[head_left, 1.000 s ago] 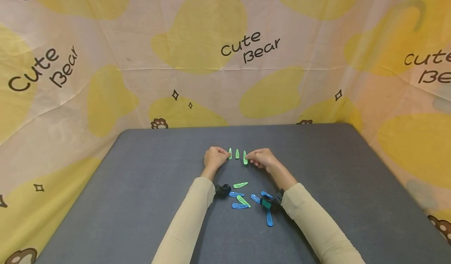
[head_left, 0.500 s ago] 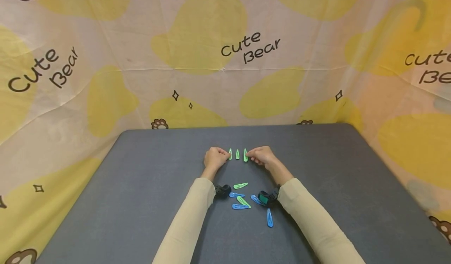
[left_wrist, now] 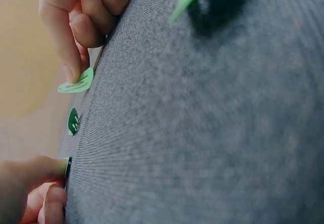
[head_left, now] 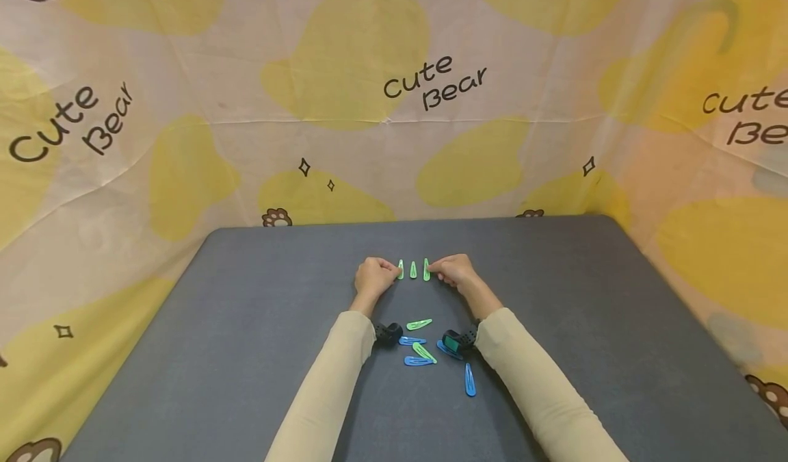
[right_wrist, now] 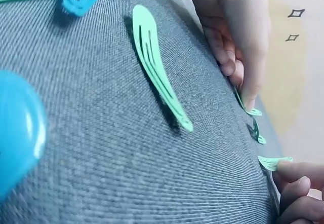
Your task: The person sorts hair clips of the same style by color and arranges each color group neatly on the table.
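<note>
Three green snap hair clips stand in a row near the back of the table. My left hand (head_left: 374, 276) pinches the left clip (head_left: 401, 269) between thumb and finger, close against the cloth. Beside it the middle clip (head_left: 413, 270) lies free. My right hand (head_left: 454, 270) pinches the right clip (head_left: 427, 270); in the left wrist view this clip (left_wrist: 77, 81) is tilted, one end at the table surface. The other fingers of both hands are curled in.
Nearer the body lie two more green clips, one alone (head_left: 419, 325) and one (head_left: 423, 352) overlapping a blue clip (head_left: 418, 361). Other blue clips are scattered around, one (head_left: 449, 349) partly under the right wrist's black band (head_left: 460, 339). A printed cloth (head_left: 357, 161) hangs behind the table (head_left: 277, 352).
The right hand has shifted its clip slightly away from the body, more level with the other two. Its forearm has swung inward, covering a blue clip. The left hand has stayed put.
</note>
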### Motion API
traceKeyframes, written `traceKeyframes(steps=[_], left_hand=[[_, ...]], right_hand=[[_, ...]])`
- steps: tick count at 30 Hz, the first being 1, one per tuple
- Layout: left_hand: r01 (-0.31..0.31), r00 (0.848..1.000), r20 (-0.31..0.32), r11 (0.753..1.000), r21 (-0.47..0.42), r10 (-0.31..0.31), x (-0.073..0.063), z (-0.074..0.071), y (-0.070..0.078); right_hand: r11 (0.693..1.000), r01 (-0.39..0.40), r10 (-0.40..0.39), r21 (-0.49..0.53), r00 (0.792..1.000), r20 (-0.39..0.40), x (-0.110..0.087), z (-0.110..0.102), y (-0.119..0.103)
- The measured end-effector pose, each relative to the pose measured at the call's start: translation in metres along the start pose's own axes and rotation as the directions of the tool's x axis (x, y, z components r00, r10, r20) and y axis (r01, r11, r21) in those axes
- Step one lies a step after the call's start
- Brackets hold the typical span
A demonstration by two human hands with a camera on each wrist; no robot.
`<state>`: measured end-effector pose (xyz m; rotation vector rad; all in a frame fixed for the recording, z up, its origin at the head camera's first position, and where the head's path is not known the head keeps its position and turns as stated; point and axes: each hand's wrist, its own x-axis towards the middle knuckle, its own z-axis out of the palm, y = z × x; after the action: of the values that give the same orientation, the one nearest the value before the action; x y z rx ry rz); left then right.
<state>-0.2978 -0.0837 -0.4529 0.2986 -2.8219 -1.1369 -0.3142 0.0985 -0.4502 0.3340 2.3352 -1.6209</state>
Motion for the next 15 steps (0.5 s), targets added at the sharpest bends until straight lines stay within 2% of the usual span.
traceKeyframes(steps=[5, 10, 15], left_hand=[[0.001, 1.000, -0.005, 1.000, 0.000, -0.001, -0.0002, -0.0003, 0.0005], [0.004, 1.000, 0.000, 1.000, 0.001, -0.004, -0.0006, -0.0005, 0.0008], [0.015, 1.000, 0.004, 1.000, 0.007, -0.015, -0.0001, 0.0001, 0.0007]], right_hand=[[1.000, -0.016, 0.016, 0.004, 0.999, -0.043, 0.0026, 0.0037, -0.0003], [0.998, -0.065, 0.064, 0.000, 0.993, -0.099, 0.0039, 0.0069, -0.0021], [0.996, -0.090, 0.090, 0.003, 0.990, -0.112, 0.0029, 0.0069, -0.0052]])
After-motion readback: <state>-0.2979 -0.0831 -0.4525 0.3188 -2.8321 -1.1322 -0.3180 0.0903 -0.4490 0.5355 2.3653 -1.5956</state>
